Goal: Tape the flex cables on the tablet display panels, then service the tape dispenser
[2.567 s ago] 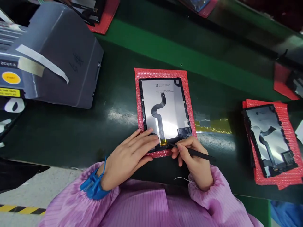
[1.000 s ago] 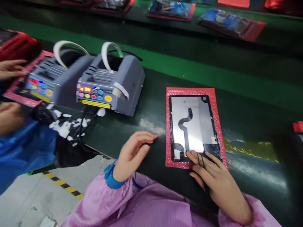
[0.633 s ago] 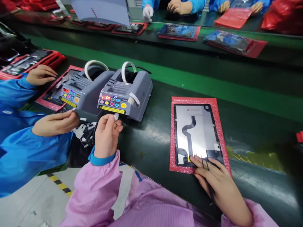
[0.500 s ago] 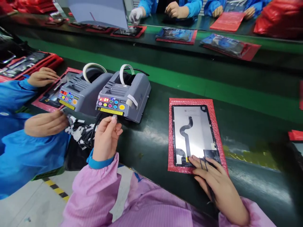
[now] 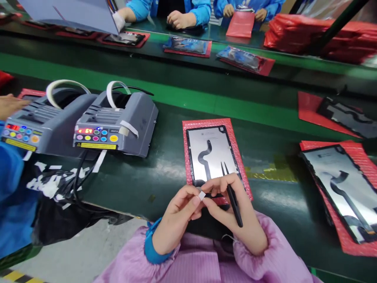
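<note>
A tablet screen panel [image 5: 212, 154], silver back up with a black flex cable, lies on a red bubble-wrap sheet [image 5: 188, 129] in front of me. Just below its near edge, my left hand [image 5: 179, 212] pinches a small white piece of tape [image 5: 202, 195] between thumb and fingers. My right hand [image 5: 235, 214] meets it there, fingertips touching the tape, while black tweezers [image 5: 232, 194] rest gripped across its fingers, tips pointing up over the panel.
Two grey tape dispensers [image 5: 116, 124] [image 5: 44, 122] stand at the left with cables below. More panels on red sheets [image 5: 344, 188] lie at the right. A co-worker's blue sleeve [image 5: 11, 188] is at the far left; other people's hands [image 5: 179, 17] work across the green belt [image 5: 206, 102].
My left hand pulled a tape piece from the nearer dispenser and brought it back to the panel's near edge. My right hand lifted off the panel and joined it, tweezers still held.
</note>
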Tool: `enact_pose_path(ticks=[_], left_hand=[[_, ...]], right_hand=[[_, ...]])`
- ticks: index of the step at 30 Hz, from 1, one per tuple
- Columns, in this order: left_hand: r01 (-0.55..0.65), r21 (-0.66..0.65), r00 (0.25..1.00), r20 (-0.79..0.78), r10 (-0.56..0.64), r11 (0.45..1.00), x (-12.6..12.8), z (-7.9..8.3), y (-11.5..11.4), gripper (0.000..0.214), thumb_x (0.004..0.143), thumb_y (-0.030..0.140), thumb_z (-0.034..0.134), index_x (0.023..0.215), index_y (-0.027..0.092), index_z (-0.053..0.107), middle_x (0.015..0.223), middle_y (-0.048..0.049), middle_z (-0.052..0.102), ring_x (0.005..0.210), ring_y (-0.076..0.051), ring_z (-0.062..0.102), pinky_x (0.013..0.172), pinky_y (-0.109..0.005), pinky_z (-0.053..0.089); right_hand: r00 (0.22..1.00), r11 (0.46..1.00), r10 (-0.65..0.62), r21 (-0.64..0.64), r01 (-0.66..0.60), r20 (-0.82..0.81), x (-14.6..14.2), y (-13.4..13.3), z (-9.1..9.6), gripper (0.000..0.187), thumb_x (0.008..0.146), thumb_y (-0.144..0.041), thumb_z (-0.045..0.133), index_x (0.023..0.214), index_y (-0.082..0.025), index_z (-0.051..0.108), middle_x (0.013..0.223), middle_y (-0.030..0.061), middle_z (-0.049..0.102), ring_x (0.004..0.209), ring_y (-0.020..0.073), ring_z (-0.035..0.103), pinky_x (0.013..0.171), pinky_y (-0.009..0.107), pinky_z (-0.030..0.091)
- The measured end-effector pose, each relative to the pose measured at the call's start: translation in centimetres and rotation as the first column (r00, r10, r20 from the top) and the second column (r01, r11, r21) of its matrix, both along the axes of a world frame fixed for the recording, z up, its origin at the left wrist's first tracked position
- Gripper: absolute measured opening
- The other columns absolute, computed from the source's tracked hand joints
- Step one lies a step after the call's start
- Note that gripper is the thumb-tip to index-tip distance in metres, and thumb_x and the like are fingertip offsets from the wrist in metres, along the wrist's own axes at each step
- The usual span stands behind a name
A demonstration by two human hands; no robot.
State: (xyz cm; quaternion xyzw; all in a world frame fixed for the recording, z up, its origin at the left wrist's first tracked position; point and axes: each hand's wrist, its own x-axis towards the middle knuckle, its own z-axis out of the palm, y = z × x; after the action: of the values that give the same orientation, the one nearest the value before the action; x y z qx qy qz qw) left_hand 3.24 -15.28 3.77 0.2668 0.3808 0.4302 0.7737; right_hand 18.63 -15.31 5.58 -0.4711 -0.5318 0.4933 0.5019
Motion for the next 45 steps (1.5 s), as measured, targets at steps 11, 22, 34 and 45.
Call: enact_pose_path(ticks=[11,22,34,45], left_hand=[[0.058,0.228,0.982,-0.187,-0.015,0.972,0.3,-1.2,-0.6,0.026,0.095,0.046,0.068,0.09,0.02,0.068,0.081,0.0004,0.052,0.07,-0.01,0.045,0.064,-0.023,0.038],[0.152,0.635,0.913,-0.384,0.138,0.757,-0.2,-1.6,-0.2,0.011,0.1,0.027,0.06,0.097,0.025,0.071,0.087,-0.0026,0.057,0.08,-0.015,0.056,0.073,-0.026,0.047],[0.31,0.629,0.841,-0.531,0.102,0.713,-0.3,-1.7,0.2,0.016,0.098,0.02,0.058,0.093,0.023,0.073,0.091,-0.004,0.058,0.082,-0.014,0.058,0.075,-0.024,0.05],[0.332,0.525,0.674,-0.713,0.192,0.784,-2.5,-0.9,3.2,0.023,0.102,0.024,0.05,0.117,0.023,0.068,0.102,-0.0063,0.067,0.081,-0.016,0.064,0.07,-0.026,0.051]], right_hand=[[0.988,0.994,-0.108,0.049,0.103,0.114,0.5,-0.5,0.0,0.033,0.084,-0.012,0.071,0.085,-0.025,0.041,0.088,-0.0061,0.074,0.076,0.0099,0.07,0.068,0.021,0.054],[0.981,0.98,-0.036,-0.2,-0.002,-0.189,3.7,-0.4,-0.8,0.04,0.083,-0.029,0.081,0.091,-0.026,0.042,0.113,0.0028,0.073,0.101,0.0179,0.07,0.08,0.031,0.056],[0.963,0.936,0.255,-0.271,-0.224,0.085,4.5,1.7,1.0,0.051,0.074,-0.032,0.089,0.081,-0.025,0.039,0.106,0.0042,0.078,0.096,0.0193,0.074,0.086,0.035,0.059],[0.982,0.967,0.186,-0.184,-0.175,0.046,4.7,6.2,2.4,0.046,0.086,-0.024,0.078,0.081,-0.025,0.033,0.084,-0.0034,0.069,0.08,0.0153,0.073,0.073,0.03,0.059]])
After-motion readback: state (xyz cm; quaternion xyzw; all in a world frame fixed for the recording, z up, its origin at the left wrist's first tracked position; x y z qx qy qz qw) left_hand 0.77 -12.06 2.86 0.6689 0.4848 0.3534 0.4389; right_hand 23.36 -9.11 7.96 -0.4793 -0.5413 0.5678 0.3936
